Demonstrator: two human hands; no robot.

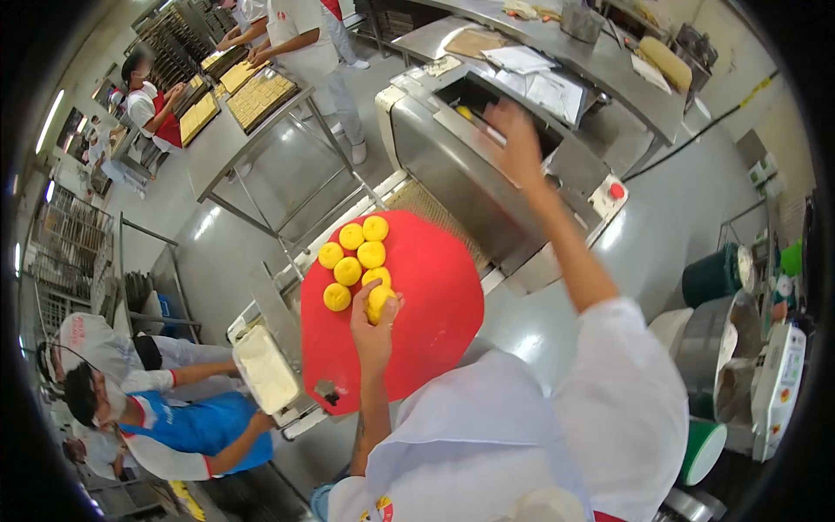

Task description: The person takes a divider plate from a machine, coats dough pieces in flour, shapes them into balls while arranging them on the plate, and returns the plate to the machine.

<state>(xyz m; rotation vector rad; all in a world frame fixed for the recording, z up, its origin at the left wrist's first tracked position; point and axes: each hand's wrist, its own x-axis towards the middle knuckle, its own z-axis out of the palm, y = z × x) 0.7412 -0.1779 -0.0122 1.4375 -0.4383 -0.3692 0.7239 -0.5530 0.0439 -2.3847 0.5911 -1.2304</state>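
Note:
My left hand [374,335] is closed around a yellow dough ball [380,304] above a red board [435,287]. Several more yellow dough balls [348,271] lie grouped on the board beside that hand. My right hand [515,148], smeared by motion, is over the opening of a steel machine [461,174], its fingers looking spread with nothing seen in them. Inside the dark opening, a yellow dough ball [464,112] shows just left of my right hand.
A red button [617,190] sits on the machine's right end. At left, a co-worker in a blue apron [204,431] stands by a white tub of pale dough [266,370]. Behind, people work at a steel table with trays of cut pieces [261,97]. Papers [552,94] lie beyond the machine.

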